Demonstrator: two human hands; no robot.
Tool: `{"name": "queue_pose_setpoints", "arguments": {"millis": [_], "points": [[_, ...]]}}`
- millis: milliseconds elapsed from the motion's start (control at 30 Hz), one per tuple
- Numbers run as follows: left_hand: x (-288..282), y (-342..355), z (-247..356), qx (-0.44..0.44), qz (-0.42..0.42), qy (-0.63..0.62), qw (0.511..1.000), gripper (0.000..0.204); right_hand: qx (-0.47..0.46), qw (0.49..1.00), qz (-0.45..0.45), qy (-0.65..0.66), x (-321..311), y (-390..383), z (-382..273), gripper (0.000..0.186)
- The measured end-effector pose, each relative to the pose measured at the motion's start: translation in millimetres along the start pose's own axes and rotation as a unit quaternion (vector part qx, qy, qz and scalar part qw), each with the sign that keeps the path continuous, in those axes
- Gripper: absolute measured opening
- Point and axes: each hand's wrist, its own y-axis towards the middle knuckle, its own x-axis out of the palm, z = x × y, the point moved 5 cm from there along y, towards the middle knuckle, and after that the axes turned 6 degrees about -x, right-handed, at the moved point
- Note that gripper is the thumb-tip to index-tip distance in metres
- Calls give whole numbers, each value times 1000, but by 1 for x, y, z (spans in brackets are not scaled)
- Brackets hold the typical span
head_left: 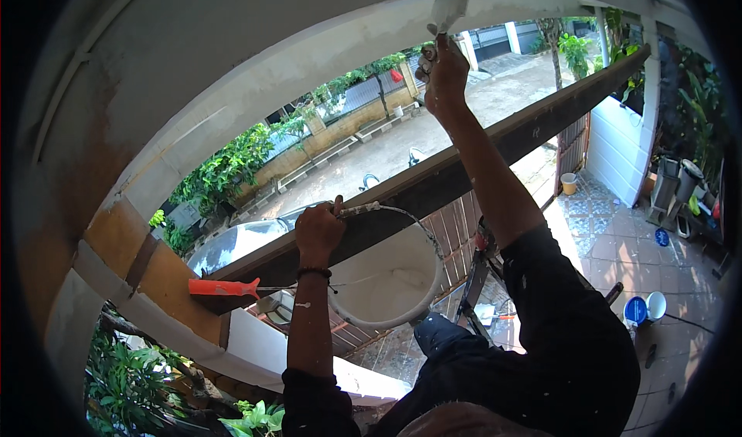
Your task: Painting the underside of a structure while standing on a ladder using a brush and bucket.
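With my right grip [446, 70] wrapped round a whitened, brush-like tool [452, 8] that reaches up from it toward the pale overhead beam [514, 8], I should stroke lightly and evenly while my left grip [318, 228] clasps the handle [376, 206], steadying the bucket [379, 325] below it.

Black white-flecked sleeves [568, 313], dark bracelet [314, 272]

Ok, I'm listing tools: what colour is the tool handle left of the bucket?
The tool handle is orange-red, clearest in the head view.
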Motion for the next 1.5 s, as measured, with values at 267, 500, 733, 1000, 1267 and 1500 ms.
{"name": "queue_pose_setpoints", "arguments": {"millis": [267, 500, 733, 1000, 1267, 1500], "points": [[-1, 2, -3, -19, -17, 30, 999, 45, 111, 989, -86, 40, -1, -59, 34, 33], [-7, 0, 5, -11, -8, 18, 1000, 49, -15, 988, 150, -14, -96, 92, 2, 28], [-5, 1, 17, 4, -12, 15, 1000, 52, -67, 993, 90, -42, -89, 129, -10, 31], [-4, -1, 3, 13, 27, 20, 999, 52, 52, 998, -1, 26, -59, 20, 41, 28], [-5, 0, 11, -9, 5, 34, 999, 53, -117, 975, 188, -29, -125, 152, -30, 28], [-2, 0, 6, -4, 7, 40, 999, 52, -129, 985, 8, -114, -31, 31, -3, 30]]}}
